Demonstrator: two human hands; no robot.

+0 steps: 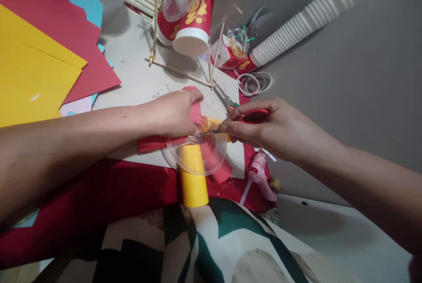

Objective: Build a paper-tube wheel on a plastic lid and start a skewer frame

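Note:
My right hand [263, 122] grips a pair of scissors by its red handle [255, 116], pointing left. Its thin metal tip reaches the middle of a round clear plastic lid [174, 153]. My left hand [178, 109] is closed around the lid's left side, its fingertips near the scissor tip; part of the grip is hidden. Curled paper pieces spread out around the lid: a yellow one [194, 182] toward me, a red one [220, 168] at lower right, another red one [153, 143] under my left wrist. Another yellow piece [213, 124] lies partly behind the scissors.
Red paper cups [198, 15] hang in a wooden stick frame [180, 72]. More scissors [226, 97] lie beyond my right hand. A pink glue gun [260, 175], a white coiled cord [253, 83] and a stack of cups [300, 23] are right. Coloured paper sheets [36, 63] rise left.

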